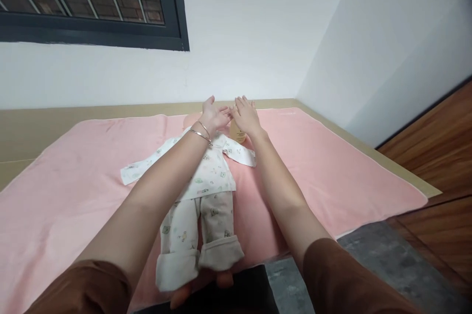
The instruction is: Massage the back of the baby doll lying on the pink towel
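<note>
My left hand (215,116) is turned palm up, fingers stretched out, with thin bangles at the wrist. Beside it my right hand (246,113) lies palm down with straight fingers, over the top of a yellowish bottle (237,133). The bottle's top is hidden by this hand, so I cannot tell whether the hand touches it. The fingertips of both hands nearly meet. Below my left arm a doll (224,279) lies on its back in a white printed top (210,176) and printed trousers (180,235) with rolled cuffs. Its head is mostly hidden behind my left hand.
A pink blanket (317,166) covers the light-coloured table (33,132). White walls (250,34) stand behind and to the right, with a dark-framed window (173,9) at upper left. Wood-grain panels (435,142) are at the right, above a grey floor (383,260).
</note>
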